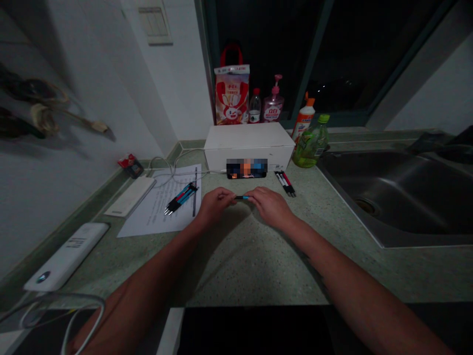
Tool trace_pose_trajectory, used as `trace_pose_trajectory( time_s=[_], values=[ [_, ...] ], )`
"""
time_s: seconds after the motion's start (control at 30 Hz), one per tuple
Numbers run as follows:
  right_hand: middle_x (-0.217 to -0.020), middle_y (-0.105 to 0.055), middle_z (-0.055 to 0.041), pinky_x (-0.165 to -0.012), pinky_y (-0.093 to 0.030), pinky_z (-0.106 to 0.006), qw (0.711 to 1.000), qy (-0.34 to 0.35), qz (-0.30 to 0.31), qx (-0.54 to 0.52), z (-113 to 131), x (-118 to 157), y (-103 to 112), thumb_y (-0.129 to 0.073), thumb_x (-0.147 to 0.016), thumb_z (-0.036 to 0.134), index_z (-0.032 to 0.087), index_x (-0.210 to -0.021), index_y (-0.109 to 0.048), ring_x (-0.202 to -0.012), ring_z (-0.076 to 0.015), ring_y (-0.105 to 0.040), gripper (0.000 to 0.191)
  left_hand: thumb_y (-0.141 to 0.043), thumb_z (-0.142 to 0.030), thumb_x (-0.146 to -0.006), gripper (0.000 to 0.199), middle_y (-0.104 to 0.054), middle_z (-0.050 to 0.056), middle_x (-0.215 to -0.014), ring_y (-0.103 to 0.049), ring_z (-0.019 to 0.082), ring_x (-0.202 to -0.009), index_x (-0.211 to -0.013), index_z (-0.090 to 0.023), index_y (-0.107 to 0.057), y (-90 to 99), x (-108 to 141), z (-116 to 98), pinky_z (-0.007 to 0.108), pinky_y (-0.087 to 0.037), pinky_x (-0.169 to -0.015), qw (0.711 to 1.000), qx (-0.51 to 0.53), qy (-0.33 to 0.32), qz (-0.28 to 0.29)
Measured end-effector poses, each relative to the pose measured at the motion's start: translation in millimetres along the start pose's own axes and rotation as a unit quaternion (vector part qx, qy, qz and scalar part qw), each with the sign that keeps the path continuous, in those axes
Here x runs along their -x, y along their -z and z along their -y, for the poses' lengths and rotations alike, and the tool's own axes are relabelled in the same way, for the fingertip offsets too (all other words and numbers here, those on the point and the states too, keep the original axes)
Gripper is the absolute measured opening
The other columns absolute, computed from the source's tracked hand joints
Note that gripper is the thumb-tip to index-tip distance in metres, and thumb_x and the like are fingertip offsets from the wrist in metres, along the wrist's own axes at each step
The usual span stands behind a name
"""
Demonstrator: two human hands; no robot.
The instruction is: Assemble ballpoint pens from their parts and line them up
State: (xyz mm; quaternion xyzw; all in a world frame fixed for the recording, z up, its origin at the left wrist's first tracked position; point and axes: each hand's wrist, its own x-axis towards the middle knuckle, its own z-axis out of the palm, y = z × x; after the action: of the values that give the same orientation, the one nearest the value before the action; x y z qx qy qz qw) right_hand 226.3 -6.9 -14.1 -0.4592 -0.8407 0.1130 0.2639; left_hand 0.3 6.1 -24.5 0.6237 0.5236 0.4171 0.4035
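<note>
On the speckled surface [236, 268], I have my left hand [215, 206] and right hand [269, 207] close together, the fingers [229, 196] clamped on either end of a blue pen [242, 197]. More pens [181, 198] lie on paper [148, 222] to the left, well within reach.

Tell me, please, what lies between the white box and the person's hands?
In the head view, a phone with a blurred screen lies there, in front of the white box, nearer the box than the left hand and right hand.
</note>
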Motion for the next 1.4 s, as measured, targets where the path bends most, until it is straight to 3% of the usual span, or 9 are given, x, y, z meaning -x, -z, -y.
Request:
trace_pose_trajectory(
  time_s=[0.17, 0.33, 0.5, 0.6, 0.73, 0.87, 1.03, 1.4],
  values=[
    [-0.098, -0.079, -0.007, -0.088, -0.054, -0.036, 0.99, -0.038, 0.017, -0.136, -6, 0, -4, -0.056, -0.105, 0.02, 0.02, -0.115, -0.079, -0.094, -0.0219, -0.072, 0.026, -0.08, -0.031, -0.083, 0.009, -0.078, 0.003, -0.085, -0.072, 0.023, -0.082, -0.082, -0.023, -0.078, 4.1, 3, 0, 0.037, -0.058, -0.083, 0.991, -0.087, -0.098, -0.038],
    [-0.081, -0.076, -0.0031, -0.072, -0.053, -0.031, 0.946, -0.104, 0.047, -0.303, -17, -3, -7, -0.064, -0.098, 0.029, 0.017, -0.11, -0.08, -0.074, -0.0172, -0.068, 0.023, -0.081, -0.024, -0.086, 0.005, -0.077, 0.005, -0.085, -0.07, 0.024, -0.088, -0.081, -0.024, -0.08, 8.6, 6, -11, 0.038, -0.056, -0.086, 0.973, -0.142, -0.179, -0.035],
    [-0.078, -0.075, -0.0042, -0.056, -0.053, -0.029, 0.894, -0.167, -0.044, -0.415, -26, -8, 2, -0.084, -0.081, 0.046, 0.019, -0.103, -0.079, -0.064, -0.0171, -0.067, 0.035, -0.08, -0.022, -0.085, 0.005, -0.074, 0.003, -0.085, -0.067, 0.02, -0.081, -0.085, -0.023, -0.075, 6.7, 7, -14, 0.034, -0.056, -0.082, 0.977, -0.133, -0.153, -0.072],
    [-0.077, -0.075, -0.0026, -0.057, -0.058, -0.03, 0.863, -0.176, -0.112, -0.46, -25, -11, 4, -0.088, -0.076, 0.053, 0.022, -0.107, -0.076, -0.071, -0.0207, -0.073, 0.044, -0.078, -0.026, -0.085, 0.009, -0.072, 0.0, -0.082, -0.064, 0.017, -0.075, -0.085, -0.022, -0.07, -0.5, 10, -13, 0.031, -0.054, -0.076, 0.988, -0.093, -0.121, -0.013],
    [-0.083, -0.078, -0.0017, -0.06, -0.063, -0.033, 0.84, -0.178, -0.155, -0.488, -19, -13, -3, -0.09, -0.073, 0.056, 0.026, -0.129, -0.07, -0.078, -0.0232, -0.077, 0.066, -0.075, -0.031, -0.085, 0.013, -0.07, 0.001, -0.079, -0.061, 0.017, -0.073, -0.083, -0.021, -0.066, -13.5, 20, -12, 0.029, -0.052, -0.071, 0.987, -0.043, -0.112, 0.11],
    [-0.082, -0.078, -0.0031, -0.06, -0.064, -0.033, 0.84, -0.183, -0.135, -0.493, -14, -12, -9, -0.087, -0.075, 0.057, 0.022, -0.126, -0.074, -0.073, -0.0222, -0.077, 0.063, -0.071, -0.027, -0.084, 0.01, -0.066, -0.001, -0.076, -0.059, 0.016, -0.071, -0.083, -0.02, -0.064, -21.6, 28, -12, 0.029, -0.049, -0.07, 0.983, -0.027, -0.095, 0.156],
    [-0.082, -0.079, -0.0026, -0.06, -0.064, -0.033, 0.843, -0.182, -0.14, -0.486, -12, -12, -9, -0.085, -0.077, 0.053, 0.023, -0.139, -0.071, -0.069, -0.0206, -0.075, 0.07, -0.071, -0.026, -0.083, 0.009, -0.066, -0.001, -0.076, -0.06, 0.017, -0.072, -0.082, -0.02, -0.064, -21.2, 28, -16, 0.03, -0.049, -0.07, 0.983, -0.028, -0.088, 0.156],
    [-0.079, -0.076, -0.0021, -0.062, -0.064, -0.034, 0.851, -0.172, -0.125, -0.48, -13, -11, -8, -0.083, -0.08, 0.056, 0.024, -0.141, -0.072, -0.071, -0.0214, -0.075, 0.07, -0.072, -0.025, -0.083, 0.008, -0.068, 0.0, -0.078, -0.062, 0.018, -0.073, -0.083, -0.02, -0.066, -21.7, 28, -13, 0.031, -0.051, -0.071, 0.984, -0.011, -0.082, 0.161]
  ],
)
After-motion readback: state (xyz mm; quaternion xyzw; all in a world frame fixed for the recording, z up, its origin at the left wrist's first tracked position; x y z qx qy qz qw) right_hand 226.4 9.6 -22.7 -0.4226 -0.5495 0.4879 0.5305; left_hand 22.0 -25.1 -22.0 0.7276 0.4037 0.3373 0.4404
